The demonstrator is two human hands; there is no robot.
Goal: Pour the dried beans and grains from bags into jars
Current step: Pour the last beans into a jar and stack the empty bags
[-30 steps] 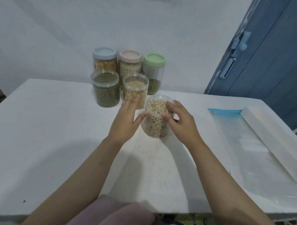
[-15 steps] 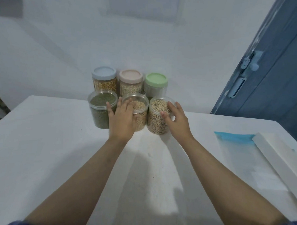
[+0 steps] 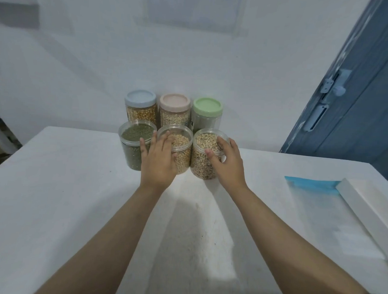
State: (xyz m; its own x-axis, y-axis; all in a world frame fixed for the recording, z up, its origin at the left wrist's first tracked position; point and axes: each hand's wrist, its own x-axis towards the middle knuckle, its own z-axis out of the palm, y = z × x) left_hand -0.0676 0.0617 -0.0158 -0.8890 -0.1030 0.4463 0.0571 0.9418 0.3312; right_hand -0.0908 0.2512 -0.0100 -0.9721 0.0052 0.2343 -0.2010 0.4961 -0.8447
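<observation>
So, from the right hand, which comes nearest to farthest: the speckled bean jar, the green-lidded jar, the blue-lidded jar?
1. Speckled bean jar: held by the right hand.
2. Green-lidded jar: back row, just behind.
3. Blue-lidded jar: back row, far left.

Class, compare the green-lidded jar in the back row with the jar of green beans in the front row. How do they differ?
The green-lidded jar is capped, the bean jar open. The lidded jar stands back right, the bean jar front left. The lidded jar is untouched; the left hand meets the bean jar. Both are clear and upright.
</observation>
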